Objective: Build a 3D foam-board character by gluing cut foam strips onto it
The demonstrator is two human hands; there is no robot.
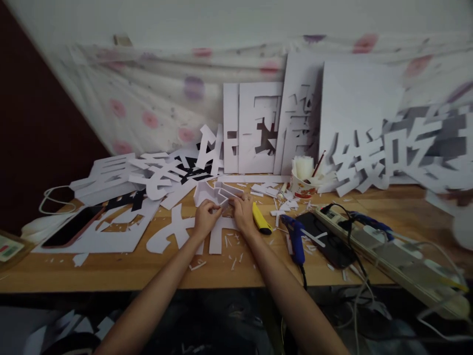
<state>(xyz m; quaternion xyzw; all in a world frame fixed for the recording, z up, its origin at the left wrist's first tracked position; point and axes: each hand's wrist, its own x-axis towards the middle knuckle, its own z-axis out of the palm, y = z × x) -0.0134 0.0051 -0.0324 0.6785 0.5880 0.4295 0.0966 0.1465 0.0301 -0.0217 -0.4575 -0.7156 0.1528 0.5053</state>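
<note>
At the middle of the wooden table, a white foam-board piece with upright side walls sits between my two hands. My left hand pinches its near left edge with thumb and fingers together. On the other side, my right hand closes its fingers on the right wall of the same piece. A flat white cut-out character lies just under and left of my hands. Beside my right hand rests a yellow utility knife. Further right is a blue hot glue gun with its cord hanging over the table edge.
Cut foam-board letters pile up at the back left, and cut-out boards lean on the wall. A paper cup holds glue sticks. A power strip with tangled cords and a phone also lie here. Scraps litter the wooden table.
</note>
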